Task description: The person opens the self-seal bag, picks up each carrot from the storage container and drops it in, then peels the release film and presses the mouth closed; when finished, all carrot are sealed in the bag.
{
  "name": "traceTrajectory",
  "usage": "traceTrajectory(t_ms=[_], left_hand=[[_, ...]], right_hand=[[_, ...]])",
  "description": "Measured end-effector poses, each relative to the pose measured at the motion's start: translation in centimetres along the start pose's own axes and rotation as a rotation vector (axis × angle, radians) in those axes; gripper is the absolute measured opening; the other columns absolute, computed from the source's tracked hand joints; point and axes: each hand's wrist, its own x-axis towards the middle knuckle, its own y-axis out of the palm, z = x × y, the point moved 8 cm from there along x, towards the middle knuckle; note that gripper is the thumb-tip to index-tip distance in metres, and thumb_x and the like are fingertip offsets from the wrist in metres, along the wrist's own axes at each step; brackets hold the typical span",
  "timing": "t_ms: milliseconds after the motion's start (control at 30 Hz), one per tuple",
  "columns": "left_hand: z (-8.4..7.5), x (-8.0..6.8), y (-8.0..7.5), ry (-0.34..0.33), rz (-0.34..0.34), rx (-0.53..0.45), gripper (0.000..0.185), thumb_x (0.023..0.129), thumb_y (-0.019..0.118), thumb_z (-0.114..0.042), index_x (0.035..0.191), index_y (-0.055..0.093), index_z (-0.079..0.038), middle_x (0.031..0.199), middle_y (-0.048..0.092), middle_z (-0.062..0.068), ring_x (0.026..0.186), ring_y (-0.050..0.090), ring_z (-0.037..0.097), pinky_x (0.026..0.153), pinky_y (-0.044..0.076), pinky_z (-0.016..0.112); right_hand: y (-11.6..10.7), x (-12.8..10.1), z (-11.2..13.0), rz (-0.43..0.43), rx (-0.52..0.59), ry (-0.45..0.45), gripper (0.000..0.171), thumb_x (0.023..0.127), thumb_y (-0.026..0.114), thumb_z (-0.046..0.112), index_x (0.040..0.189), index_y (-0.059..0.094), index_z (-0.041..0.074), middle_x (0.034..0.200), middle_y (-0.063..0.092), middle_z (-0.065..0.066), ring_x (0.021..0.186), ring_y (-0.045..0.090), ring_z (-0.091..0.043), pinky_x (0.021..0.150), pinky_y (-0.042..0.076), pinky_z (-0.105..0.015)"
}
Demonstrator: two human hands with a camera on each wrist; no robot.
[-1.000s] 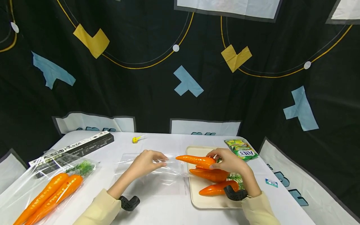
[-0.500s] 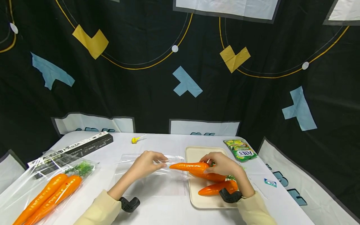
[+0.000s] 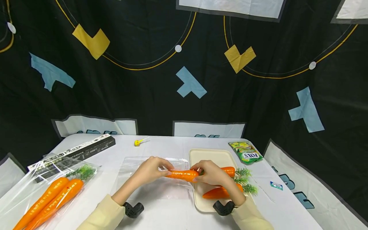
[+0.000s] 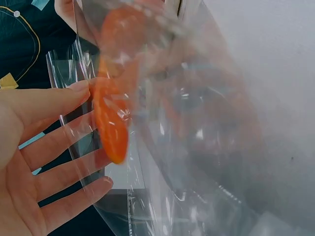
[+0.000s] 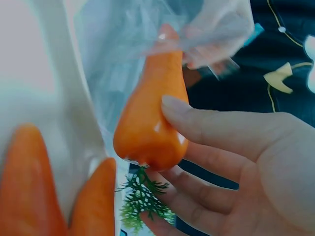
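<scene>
My right hand (image 3: 211, 172) grips a shiny orange toy carrot (image 5: 152, 108) near its thick end, thumb on one side and fingers on the other. Green leaves hang from that end in the right wrist view. The carrot's narrow end lies within the mouth of a clear plastic bag (image 3: 149, 188). My left hand (image 3: 152, 169) holds the bag's film by the opening, its thumb and fingertips beside the carrot's tip. Under my right hand, a cream tray (image 3: 198, 204) bears more toy carrots (image 3: 215, 193) with green tops.
Another clear bag with two carrots (image 3: 54, 198) lies at the left. Behind it is a long black-and-white box (image 3: 97, 147). A small yellow item (image 3: 137, 142) sits at the back, and a green FOX'S packet (image 3: 246, 152) beyond the tray. A small blue packet (image 3: 276, 186) lies on the right.
My right hand has lifted the carrot off the tray and moved left, bringing its narrow end into the bag's mouth. The left hand has stayed nearly in place, holding the bag.
</scene>
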Motion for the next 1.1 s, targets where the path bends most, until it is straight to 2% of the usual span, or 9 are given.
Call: traceTrajectory(t_ms=[267,400,567,733,867,967,1100], left_hand=[[-0.1,-0.2,0.5,0.013,0.024,0.01,0.016,0.081,0.075,-0.011,0.097,0.076,-0.015,0.085,0.071,-0.012,0.079,0.063,0.016,0.065,0.048,0.03],[-0.1,-0.3,0.8,0.041,0.035,0.013,0.016,0.081,0.076,-0.012,0.097,0.076,-0.014,0.084,0.071,-0.012,0.078,0.063,0.016,0.065,0.048,0.027],[0.0,-0.3,1.0,0.045,0.048,0.015,0.017,0.081,0.076,-0.015,0.098,0.076,-0.014,0.086,0.072,-0.009,0.078,0.065,0.015,0.067,0.05,0.028],[-0.1,-0.2,0.9,0.026,0.045,0.018,0.018,0.081,0.076,-0.015,0.099,0.076,-0.015,0.086,0.072,-0.006,0.078,0.066,0.016,0.066,0.051,0.03],[-0.2,-0.2,0.8,0.018,0.043,0.018,0.019,0.081,0.077,-0.015,0.099,0.076,-0.014,0.085,0.071,-0.006,0.078,0.066,0.016,0.065,0.051,0.029],[-0.3,-0.2,0.7,0.021,0.042,0.016,0.019,0.081,0.077,-0.014,0.099,0.076,-0.013,0.086,0.071,-0.006,0.078,0.066,0.017,0.065,0.051,0.028],[-0.3,-0.2,0.6,0.019,0.047,0.012,0.019,0.081,0.076,-0.014,0.1,0.076,-0.014,0.088,0.072,-0.005,0.079,0.066,0.017,0.064,0.05,0.028]], right_hand=[[1.5,0.5,0.2,-0.009,-0.034,0.029,0.032,0.079,0.08,0.013,0.109,0.072,0.006,0.094,0.067,-0.001,0.079,0.058,-0.014,0.071,0.049,-0.023],[1.9,0.7,0.5,-0.007,-0.055,0.031,0.032,0.079,0.08,0.018,0.108,0.072,0.006,0.095,0.068,-0.001,0.08,0.059,-0.014,0.072,0.05,-0.022],[2.1,0.8,0.5,-0.006,-0.045,0.025,0.031,0.081,0.079,0.017,0.109,0.072,0.005,0.097,0.069,-0.003,0.082,0.062,-0.016,0.073,0.052,-0.024],[1.4,0.7,0.5,-0.018,-0.004,-0.005,0.029,0.083,0.076,0.011,0.11,0.071,0.001,0.102,0.07,-0.008,0.085,0.063,-0.024,0.071,0.052,-0.026],[0.2,0.3,0.3,-0.044,0.027,-0.023,0.03,0.083,0.075,0.007,0.111,0.07,0.001,0.107,0.069,-0.01,0.09,0.063,-0.027,0.077,0.053,-0.036],[-0.7,-0.1,-0.1,-0.063,0.022,-0.024,0.031,0.083,0.075,0.005,0.113,0.069,0.002,0.109,0.069,-0.01,0.095,0.061,-0.028,0.081,0.051,-0.043],[-1.5,-0.3,-1.0,-0.095,-0.026,0.011,0.032,0.082,0.075,0.005,0.114,0.07,0.006,0.112,0.068,-0.007,0.104,0.06,-0.028,0.086,0.05,-0.045]])
